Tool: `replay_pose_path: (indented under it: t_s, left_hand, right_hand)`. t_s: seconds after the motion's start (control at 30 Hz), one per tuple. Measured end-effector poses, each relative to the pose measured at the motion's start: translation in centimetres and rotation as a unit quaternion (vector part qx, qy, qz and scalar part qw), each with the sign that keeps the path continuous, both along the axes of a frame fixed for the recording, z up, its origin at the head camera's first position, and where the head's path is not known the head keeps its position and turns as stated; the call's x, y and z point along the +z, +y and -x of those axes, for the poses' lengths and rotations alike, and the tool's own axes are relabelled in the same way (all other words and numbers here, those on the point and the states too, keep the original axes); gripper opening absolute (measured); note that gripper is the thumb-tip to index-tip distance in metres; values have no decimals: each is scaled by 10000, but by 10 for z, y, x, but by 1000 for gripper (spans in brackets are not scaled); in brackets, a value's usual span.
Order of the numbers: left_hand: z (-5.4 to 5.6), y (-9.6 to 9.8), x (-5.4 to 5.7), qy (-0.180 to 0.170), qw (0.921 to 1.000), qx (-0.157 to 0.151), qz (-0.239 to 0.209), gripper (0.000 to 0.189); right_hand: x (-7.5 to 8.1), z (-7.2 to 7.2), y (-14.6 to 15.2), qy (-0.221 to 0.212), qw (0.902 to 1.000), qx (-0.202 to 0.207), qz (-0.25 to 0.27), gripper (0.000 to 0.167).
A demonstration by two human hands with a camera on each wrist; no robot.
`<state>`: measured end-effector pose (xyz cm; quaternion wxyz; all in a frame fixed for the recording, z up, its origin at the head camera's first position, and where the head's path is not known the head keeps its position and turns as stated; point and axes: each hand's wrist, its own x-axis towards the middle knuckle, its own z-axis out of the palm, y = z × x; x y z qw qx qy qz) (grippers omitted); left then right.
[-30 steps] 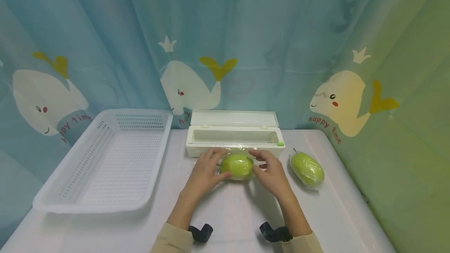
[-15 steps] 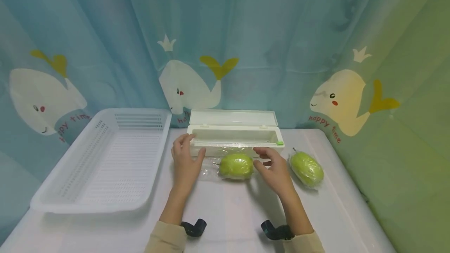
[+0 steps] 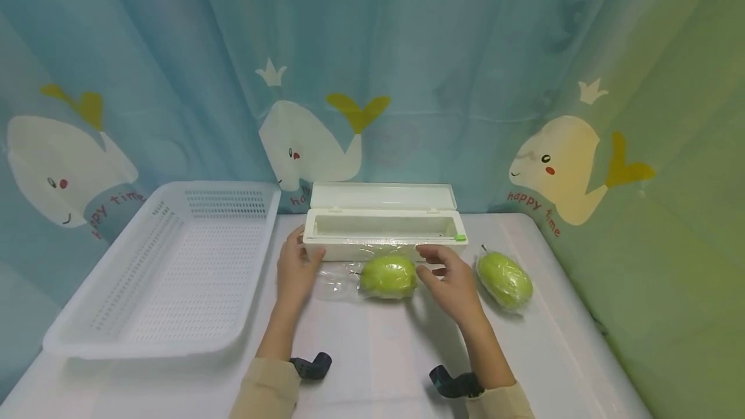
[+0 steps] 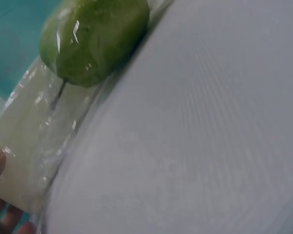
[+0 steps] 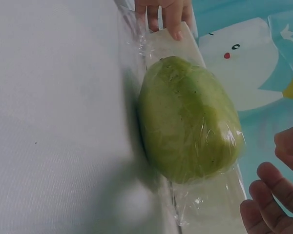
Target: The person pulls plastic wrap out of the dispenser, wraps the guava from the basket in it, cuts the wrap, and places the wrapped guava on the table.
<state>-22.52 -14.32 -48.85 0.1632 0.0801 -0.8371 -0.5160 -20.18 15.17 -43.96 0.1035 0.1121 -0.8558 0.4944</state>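
Note:
A green pear lies on its side, covered by clear cling film that spreads to its left and up to the front of a white cling film dispenser. At the dispenser's left end, my left hand grips the corner, thumb on the front face and fingers round the end; the right wrist view shows this too. My right hand hovers by the pear's right end with fingers loosely bent and nothing between them. A second wrapped pear lies to its right.
The dispenser's lid stands raised at the back, and a green slider sits at its right front edge. A white perforated basket occupies the table's left side. A whale-print curtain hangs behind.
My left hand has left the pear's left side and moved left onto the dispenser's end. My right hand stays near the pear's right end, almost unmoved.

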Motion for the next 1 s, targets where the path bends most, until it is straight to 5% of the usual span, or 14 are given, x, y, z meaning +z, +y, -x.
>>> replay_pose_path:
  t_s: [0.33,0.5,0.67,0.77,0.9,1.0]
  left_hand:
    - [1,-5,-5,113,9999,29,40,67]
    - [2,-6,-5,93,9999,65,44,66]
    - [2,-5,-4,50,9999,79,90,63]
    - [3,-6,-5,48,9999,59,87,62]
    - [4,-6,-5,30,10000,17,-23,61]
    - [3,-6,-4,16,9999,59,-96,60]
  right_hand:
    - [0,6,10,35,9999,159,-41,32]
    - [14,20,25,537,9958,88,-732,31]
    - [30,36,43,962,9704,-244,-2203,30]
    - [36,47,53,804,9516,-241,-2957,27]
    - [40,58,63,366,9360,-34,-3500,26]
    - [38,65,68,240,9336,4,-3575,28]
